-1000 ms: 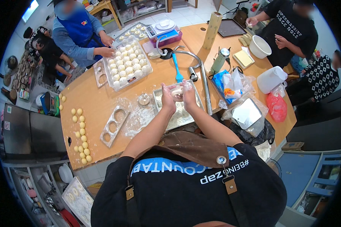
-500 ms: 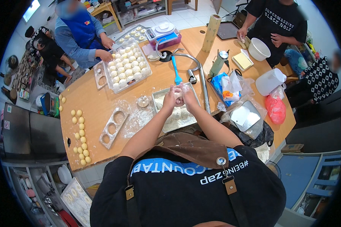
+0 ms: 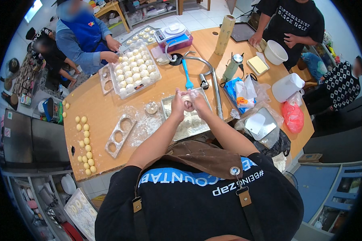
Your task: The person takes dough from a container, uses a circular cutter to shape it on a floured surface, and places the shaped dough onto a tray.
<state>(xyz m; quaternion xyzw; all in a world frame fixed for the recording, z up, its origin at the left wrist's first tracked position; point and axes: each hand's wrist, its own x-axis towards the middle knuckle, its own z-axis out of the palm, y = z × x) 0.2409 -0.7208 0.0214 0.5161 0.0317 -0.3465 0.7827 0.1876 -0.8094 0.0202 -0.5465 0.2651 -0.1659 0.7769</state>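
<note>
Both of my hands are cupped together over a floured metal tray (image 3: 167,99), pressed around a pale piece of dough (image 3: 186,99). My left hand (image 3: 177,105) wraps its near-left side, and my right hand (image 3: 199,104) covers the right side. Only a small part of the dough shows between the fingers. Below the wrists, the tray holds white flour and pale dough pieces (image 3: 191,122), partly hidden by my arms. Just beyond my fingertips lies a blue pastry brush (image 3: 188,82). A round metal cutter (image 3: 151,107) sits left of the tray on scattered flour.
A clear box of dough balls (image 3: 126,91) stands far left, by a co-worker's hands. Several yellow balls (image 3: 86,140) line the table's left side. A three-hole cutter plate (image 3: 120,134) lies nearer. Rightward are a metal hook (image 3: 218,96), green bottle (image 3: 231,67) and white jug (image 3: 287,86).
My hands have shifted slightly around the dough, so a paler part of it shows between them. The co-worker at the far right has moved a hand a little.
</note>
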